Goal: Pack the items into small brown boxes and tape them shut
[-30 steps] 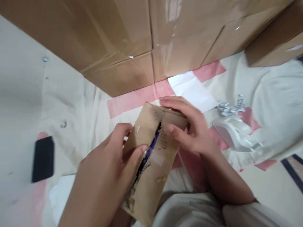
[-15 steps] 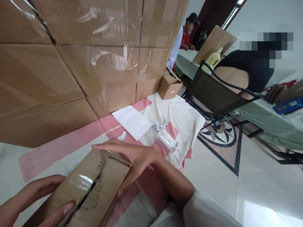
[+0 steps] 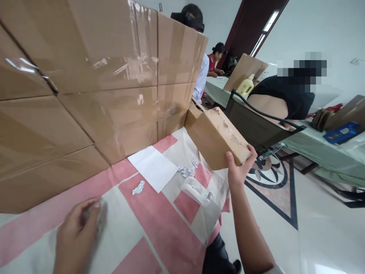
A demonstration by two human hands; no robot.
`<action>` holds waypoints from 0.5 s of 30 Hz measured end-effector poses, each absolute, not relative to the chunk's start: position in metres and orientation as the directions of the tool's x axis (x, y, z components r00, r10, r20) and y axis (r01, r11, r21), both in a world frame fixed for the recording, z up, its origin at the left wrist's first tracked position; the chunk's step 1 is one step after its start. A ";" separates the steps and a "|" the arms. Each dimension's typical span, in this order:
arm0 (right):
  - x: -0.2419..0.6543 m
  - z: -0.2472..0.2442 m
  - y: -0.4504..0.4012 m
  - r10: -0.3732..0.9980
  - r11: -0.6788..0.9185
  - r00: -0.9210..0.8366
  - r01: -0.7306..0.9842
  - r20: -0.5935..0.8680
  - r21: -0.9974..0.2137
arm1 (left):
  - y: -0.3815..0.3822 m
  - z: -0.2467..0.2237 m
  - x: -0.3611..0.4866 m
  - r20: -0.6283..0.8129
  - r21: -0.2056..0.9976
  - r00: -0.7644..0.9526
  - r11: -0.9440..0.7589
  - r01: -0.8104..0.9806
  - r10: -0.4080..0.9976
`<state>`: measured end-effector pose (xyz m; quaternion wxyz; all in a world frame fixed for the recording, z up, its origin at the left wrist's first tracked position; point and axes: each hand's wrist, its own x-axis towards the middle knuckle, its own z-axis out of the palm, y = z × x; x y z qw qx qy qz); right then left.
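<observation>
My right hand (image 3: 240, 164) grips the near end of a cardboard box (image 3: 212, 142), thumb on its side and fingers over the far edge. The box is tilted above the right part of the cloth-covered table. My left hand (image 3: 78, 232) is over the cloth at lower left, fingers curled towards the thumb; blur hides what they hold, if anything. Between the hands lie a white sheet of paper (image 3: 153, 167), a small paper cut-out (image 3: 138, 187), a pile of similar cut-outs (image 3: 186, 171) and a white tape dispenser (image 3: 195, 191).
Stacked, taped cartons (image 3: 114, 118) form a wall along the table's far left side. Behind the held box stands a chair (image 3: 256, 125) with a person in it. Other people are at the back near a green-covered table (image 3: 316, 142) bearing a yellow jug (image 3: 245, 86).
The cardboard box has moved from the lower left to the right side, now in my right hand alone. My left hand has come off it. The view has shifted somewhat.
</observation>
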<state>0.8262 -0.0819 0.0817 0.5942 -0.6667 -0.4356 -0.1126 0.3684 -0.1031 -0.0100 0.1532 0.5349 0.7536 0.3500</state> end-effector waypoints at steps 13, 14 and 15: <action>0.840 0.045 -0.028 0.570 -0.261 0.586 0.794 0.576 -0.549 | -0.112 -0.001 0.380 -0.093 0.716 -0.420 0.354 0.602 0.903; 0.840 0.044 -0.023 0.563 -0.280 0.593 0.792 0.575 -0.542 | -0.112 0.000 0.380 -0.122 0.718 -0.435 0.382 0.581 0.892; 0.841 0.042 -0.016 0.553 -0.291 0.599 0.790 0.579 -0.539 | -0.113 -0.001 0.380 -0.139 0.724 -0.446 0.398 0.563 0.884</action>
